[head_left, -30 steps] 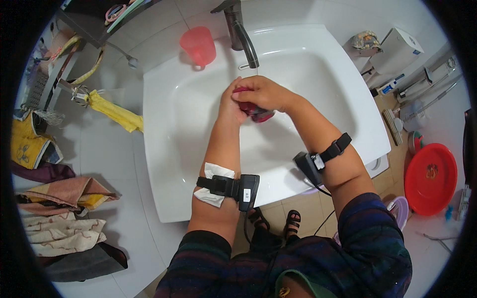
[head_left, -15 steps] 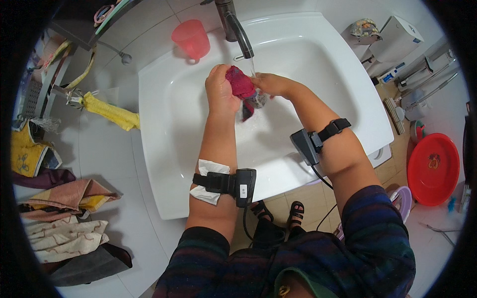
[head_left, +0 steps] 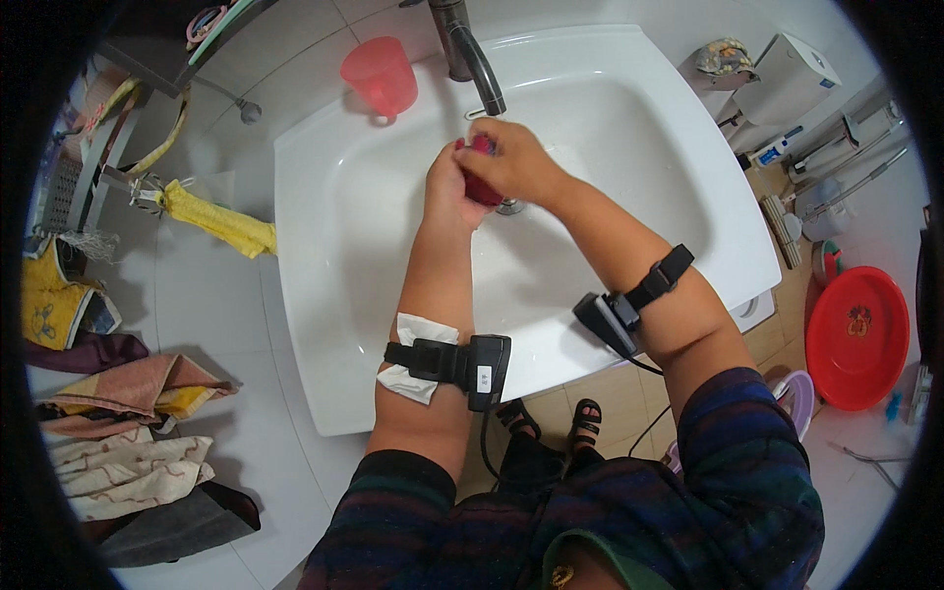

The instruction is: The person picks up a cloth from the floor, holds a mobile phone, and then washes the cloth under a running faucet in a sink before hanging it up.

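Observation:
Both hands meet over the white washbasin point(head_left: 344, 256), just below the dark faucet point(head_left: 480, 74). A crumpled dark-red cloth point(head_left: 479, 189) is pressed between them, mostly hidden by the fingers. My left hand point(head_left: 447, 191) closes on it from the left. My right hand point(head_left: 521, 165) is wrapped over it from the right, slightly smeared by motion. The metal drain point(head_left: 511, 207) shows just below the cloth. Whether the cloth is a sock or a rag, I cannot tell.
A pink plastic mug point(head_left: 382, 77) stands on the basin's back left corner. At left hang a yellow towel point(head_left: 218, 218) and several other cloths point(head_left: 138, 393). To the right, a red tub point(head_left: 857, 337) rests beside a mop and other cleaning tools point(head_left: 782, 231).
My right hand has come left from the water stream onto the cloth and closed over it. The cloth's dangling end is now out of sight. The stream from the faucet no longer shows.

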A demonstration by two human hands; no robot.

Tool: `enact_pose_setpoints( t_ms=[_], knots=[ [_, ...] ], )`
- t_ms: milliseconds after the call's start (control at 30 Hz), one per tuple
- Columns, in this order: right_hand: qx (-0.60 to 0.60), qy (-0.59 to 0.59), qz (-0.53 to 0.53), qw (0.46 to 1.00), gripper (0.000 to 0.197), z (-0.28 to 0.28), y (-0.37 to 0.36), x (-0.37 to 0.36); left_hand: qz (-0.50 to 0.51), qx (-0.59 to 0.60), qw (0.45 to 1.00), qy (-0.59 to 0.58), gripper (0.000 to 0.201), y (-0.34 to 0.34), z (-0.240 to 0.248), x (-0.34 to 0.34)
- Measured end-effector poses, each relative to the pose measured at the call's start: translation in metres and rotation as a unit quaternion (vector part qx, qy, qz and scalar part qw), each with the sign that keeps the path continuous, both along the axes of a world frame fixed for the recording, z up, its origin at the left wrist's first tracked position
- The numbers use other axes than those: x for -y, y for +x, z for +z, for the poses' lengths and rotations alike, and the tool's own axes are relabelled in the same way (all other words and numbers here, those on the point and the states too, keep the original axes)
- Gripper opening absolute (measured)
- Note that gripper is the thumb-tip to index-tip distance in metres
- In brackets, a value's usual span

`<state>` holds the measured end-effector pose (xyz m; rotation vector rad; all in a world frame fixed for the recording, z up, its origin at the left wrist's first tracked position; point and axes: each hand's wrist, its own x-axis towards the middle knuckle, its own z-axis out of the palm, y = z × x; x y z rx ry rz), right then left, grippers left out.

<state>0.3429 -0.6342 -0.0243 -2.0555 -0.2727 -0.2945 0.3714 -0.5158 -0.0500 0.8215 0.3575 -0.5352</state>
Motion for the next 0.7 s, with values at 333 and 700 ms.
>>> enact_pose_setpoints(
  t_ms=[333, 700],
  knots=[
    [-0.071, -0.144, -0.048, 0.986, 0.038, 0.016, -0.006, -0.01, -0.075, 0.057, 0.987, 0.133, 0.034, -0.018, 0.03, 0.002],
    [-0.319, 0.171, 0.025, 0.932, 0.039, 0.008, 0.002, 0.007, 0.101, 0.192, 0.968, 0.125, 0.018, -0.007, 0.02, -0.001]
  ],
)
